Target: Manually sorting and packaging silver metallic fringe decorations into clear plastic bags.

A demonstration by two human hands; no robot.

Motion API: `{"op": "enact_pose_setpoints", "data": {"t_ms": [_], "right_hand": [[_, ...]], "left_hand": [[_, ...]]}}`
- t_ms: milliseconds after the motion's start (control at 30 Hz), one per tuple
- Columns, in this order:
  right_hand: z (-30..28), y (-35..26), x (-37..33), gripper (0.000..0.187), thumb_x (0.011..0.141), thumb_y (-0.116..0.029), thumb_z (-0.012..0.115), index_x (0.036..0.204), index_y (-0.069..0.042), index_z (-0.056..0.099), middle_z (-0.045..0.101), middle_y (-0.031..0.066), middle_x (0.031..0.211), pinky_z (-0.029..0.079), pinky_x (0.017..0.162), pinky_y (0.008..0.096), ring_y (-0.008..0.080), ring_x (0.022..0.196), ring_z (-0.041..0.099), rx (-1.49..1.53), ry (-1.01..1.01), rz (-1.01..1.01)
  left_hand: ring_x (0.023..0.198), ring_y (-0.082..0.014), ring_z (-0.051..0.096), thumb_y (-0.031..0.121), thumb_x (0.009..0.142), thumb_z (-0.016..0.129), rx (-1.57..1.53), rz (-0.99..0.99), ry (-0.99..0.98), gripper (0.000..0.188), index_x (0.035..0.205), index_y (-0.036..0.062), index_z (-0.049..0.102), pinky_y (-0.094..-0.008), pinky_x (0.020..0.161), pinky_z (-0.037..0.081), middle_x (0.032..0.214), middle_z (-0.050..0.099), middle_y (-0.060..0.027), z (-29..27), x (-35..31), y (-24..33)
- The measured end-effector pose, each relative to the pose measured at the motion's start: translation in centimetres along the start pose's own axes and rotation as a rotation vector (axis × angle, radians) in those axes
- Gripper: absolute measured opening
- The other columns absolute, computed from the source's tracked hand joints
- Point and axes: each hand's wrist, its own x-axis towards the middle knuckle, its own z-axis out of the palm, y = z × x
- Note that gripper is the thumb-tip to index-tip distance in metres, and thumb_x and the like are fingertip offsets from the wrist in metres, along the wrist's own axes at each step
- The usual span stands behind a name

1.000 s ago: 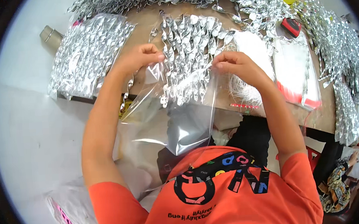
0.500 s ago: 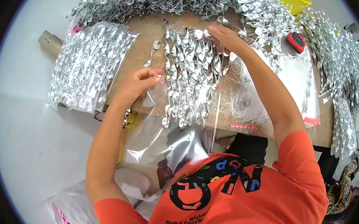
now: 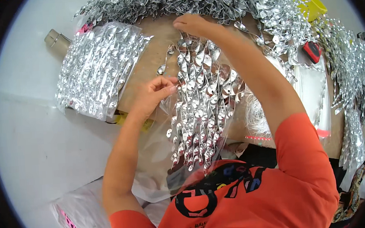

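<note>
The left grip [image 3: 158, 92], thumb and forefinger pinched together, holds the edge of a clear plastic bag [image 3: 151, 155], whose film hangs below it toward the person. The right grip [image 3: 191, 25] is beyond and to the right of it, fingers bent down at the top of a bundle of twisted silver foil strands [image 3: 200, 96]; whether they are closed on it cannot be told. The bundle runs from just below the right grip, past the right side of the left grip, its lower ends overlapping the film. Left of the left grip lies a filled clear bag of silver strands [image 3: 100, 73] on the worktop [image 3: 155, 42]. Beyond the right grip is a silver foil heap [image 3: 175, 1]. Right of both grips are white threads [image 3: 255, 115] and a red-and-black tape measure [image 3: 311, 51].
</note>
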Motion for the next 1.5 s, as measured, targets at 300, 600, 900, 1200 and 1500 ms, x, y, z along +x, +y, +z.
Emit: {"op": "enact_pose_setpoints", "data": {"t_ms": [300,600,900,1200,1500], "right_hand": [[-0.7,-0.8,-1.1,0.039,0.092,-0.042,0.047,0.108,-0.012,0.066,0.062,0.0146,0.106,0.045,0.089,0.0388,0.0294,0.097,0.060,0.027,-0.262,0.152],[-8.4,-10.2,-11.2,0.043,0.093,-0.042,0.044,0.117,-0.011,0.063,0.059,0.0054,0.125,0.040,0.097,0.0328,0.0183,0.115,0.054,0.249,-0.230,0.301],[-4.1,-6.7,-16.7,0.053,0.095,-0.045,0.040,0.127,-0.005,0.054,0.059,0.0125,0.119,0.043,0.094,0.0320,0.0194,0.107,0.056,0.782,-0.222,0.469],[-7.9,-3.0,-24.1,0.052,0.098,-0.042,0.039,0.120,0.002,0.058,0.058,0.0133,0.122,0.036,0.101,0.0330,0.0217,0.116,0.052,0.530,0.127,0.420],[-4.2,-8.4,-25.7,0.045,0.098,-0.036,0.040,0.124,-0.001,0.054,0.056,0.0112,0.123,0.032,0.103,0.0313,0.0197,0.119,0.048,0.611,0.215,0.428]], "left_hand": [[0.103,-0.0144,0.053,0.012,0.084,0.065,-0.078,0.021,0.039,0.007,0.086,0.0055,0.062,-0.0292,0.092,0.039,0.124,0.054,-0.0100,0.1,-0.1,-0.8],[0.092,-0.0096,0.053,0.012,0.083,0.067,-0.080,0.083,0.152,0.009,0.087,0.0043,0.063,-0.0243,0.085,0.041,0.124,0.054,-0.0102,1.1,-0.4,-1.1],[0.093,-0.0100,0.054,0.012,0.085,0.065,-0.230,0.094,0.177,0.009,0.089,0.0045,0.062,-0.0255,0.087,0.043,0.120,0.057,-0.0083,1.9,-0.1,-1.9],[0.094,-0.0107,0.053,0.011,0.087,0.061,-0.245,0.098,0.227,0.007,0.088,0.0041,0.060,-0.0245,0.086,0.041,0.115,0.060,-0.0087,1.9,0.1,-2.3],[0.084,-0.0057,0.052,0.011,0.087,0.063,-0.228,0.111,0.235,0.008,0.091,0.0040,0.061,-0.0214,0.079,0.042,0.108,0.061,-0.0035,2.1,0.2,-2.6]]}}
